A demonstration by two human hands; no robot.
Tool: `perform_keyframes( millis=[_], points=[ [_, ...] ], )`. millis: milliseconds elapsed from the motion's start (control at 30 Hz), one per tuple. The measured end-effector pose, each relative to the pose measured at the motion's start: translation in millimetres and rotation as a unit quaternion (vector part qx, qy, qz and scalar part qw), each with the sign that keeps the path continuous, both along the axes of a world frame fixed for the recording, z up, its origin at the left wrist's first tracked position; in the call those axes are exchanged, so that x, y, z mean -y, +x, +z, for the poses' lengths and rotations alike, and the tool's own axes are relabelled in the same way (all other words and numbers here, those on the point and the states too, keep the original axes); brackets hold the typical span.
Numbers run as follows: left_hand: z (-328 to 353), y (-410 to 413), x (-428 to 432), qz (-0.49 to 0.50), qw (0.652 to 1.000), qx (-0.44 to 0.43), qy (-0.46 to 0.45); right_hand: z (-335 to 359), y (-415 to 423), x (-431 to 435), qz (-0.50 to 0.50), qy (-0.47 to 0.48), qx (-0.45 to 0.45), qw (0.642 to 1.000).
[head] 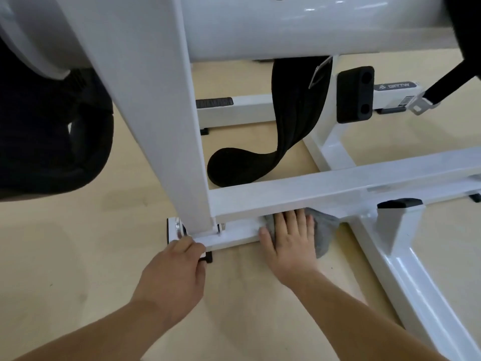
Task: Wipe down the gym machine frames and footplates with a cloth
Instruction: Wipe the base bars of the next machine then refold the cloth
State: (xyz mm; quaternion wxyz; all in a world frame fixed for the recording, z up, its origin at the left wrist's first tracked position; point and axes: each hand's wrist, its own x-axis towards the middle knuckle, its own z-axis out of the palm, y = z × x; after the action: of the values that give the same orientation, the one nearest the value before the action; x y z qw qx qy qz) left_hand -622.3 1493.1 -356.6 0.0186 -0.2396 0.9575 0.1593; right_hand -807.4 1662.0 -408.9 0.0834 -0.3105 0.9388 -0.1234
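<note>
Right hand: the right hand (289, 241) lay flat, fingers straight and spread, pressing down on a crumpled grey fabric cloth (325, 230).
Left hand: the left hand (179, 259) was well apart from the right, its fingers curled over the near end of the low white metal base rail (234, 233), apparently as a brace. It sat just above a small black rubber foot (207, 257).
Cloth: it rested on the base rail, tucked beneath the long white crossbeam (338, 188), with its loose edges showing to the right of the fingers.
Frame nearby: a broad white upright post (161, 113) met the base rail between the two hands. A white angled floor beam (416, 282) ran off to the near right.
Step in hand: most likely the wiping of the base rail's top face.
Done so far: cannot be judged with any certainty. The white paint looked equally glossy everywhere, with no damp streak or dust line to mark wiped areas.
Left to do: probably the crossbeam, the upright post, the angled floor beam and the far rails. A dark ribbed strip (214, 102) on a far rail may have been a footplate tread, and nothing covered it.
Around: a hanging black webbing strap (286, 121) curled onto the beige floor (78, 256), and a black padded seat (52, 139) sat at the left.
</note>
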Motion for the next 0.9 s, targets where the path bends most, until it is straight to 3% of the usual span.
perform_keyframes(
  millis=[100,200,267,400,467,700,767,833,900],
  points=[
    [1.0,5.5,6.8,-0.004,0.999,-0.011,-0.046,-12.3,52.6,21.5,0.133,-0.032,-0.003,0.991],
    [5.1,4.5,0.0,-0.002,0.999,0.004,-0.043,-19.6,57.0,25.6,0.180,-0.021,-0.026,0.983],
    [3.6,2.6,-8.8,0.016,1.000,0.021,-0.006,-18.0,36.1,13.2,0.150,-0.013,-0.035,0.988],
    [-0.4,-1.0,-21.4,0.013,0.998,0.014,0.058,-12.3,-15.6,-23.6,-0.041,0.025,-0.025,0.999],
    [-2.7,-3.9,-22.4,0.014,0.997,0.014,0.076,-9.4,-18.5,-26.8,-0.077,0.021,0.010,0.997],
    [-5.1,-18.4,-28.6,0.011,0.995,0.018,0.101,-11.3,45.6,-17.2,0.066,-0.143,0.079,0.984],
    [-5.1,-20.7,-32.8,0.008,0.993,0.013,0.115,-5.4,49.8,-33.9,0.017,-0.165,0.113,0.980],
    [-4.6,-21.7,-36.4,0.000,0.992,0.014,0.125,2.0,38.8,-53.0,-0.128,-0.180,0.123,0.968],
    [-3.8,-20.9,-37.1,0.001,0.993,0.022,0.120,6.7,15.4,-62.1,-0.292,-0.216,0.118,0.924]
  ],
)
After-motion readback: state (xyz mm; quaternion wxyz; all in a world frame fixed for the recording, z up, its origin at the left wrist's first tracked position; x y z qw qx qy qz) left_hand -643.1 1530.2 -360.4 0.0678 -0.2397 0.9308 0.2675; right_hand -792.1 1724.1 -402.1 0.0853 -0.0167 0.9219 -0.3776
